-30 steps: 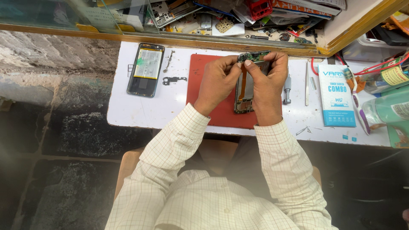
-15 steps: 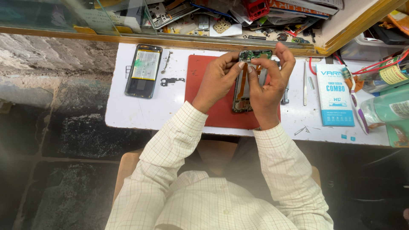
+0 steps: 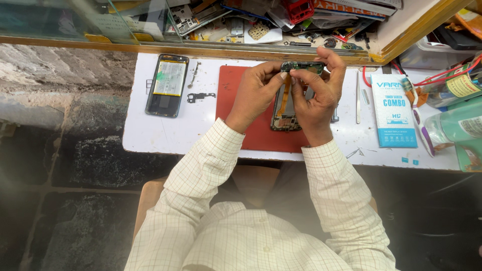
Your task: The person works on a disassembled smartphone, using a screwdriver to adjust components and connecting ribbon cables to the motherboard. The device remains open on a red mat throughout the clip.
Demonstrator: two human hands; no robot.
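Both hands hold an opened phone body (image 3: 284, 111) above a red work mat (image 3: 251, 130) on the white table (image 3: 165, 135). My left hand (image 3: 256, 93) grips its left side, thumb and fingers at the top. My right hand (image 3: 317, 93) grips the right side and pinches a small green circuit board (image 3: 301, 66) at the phone's top end. An orange flex cable (image 3: 286, 93) runs down the phone's inside. Much of the phone is hidden by my fingers.
A second opened phone with its battery showing (image 3: 167, 84) lies at the table's left, a small metal bracket (image 3: 201, 96) beside it. Tweezers (image 3: 358, 98) and a blue box (image 3: 393, 110) lie to the right. A cluttered tray of parts (image 3: 281, 22) runs behind.
The hands and the phone have stayed over the red mat. My fingers have shifted slightly at the phone's top end around the green board.
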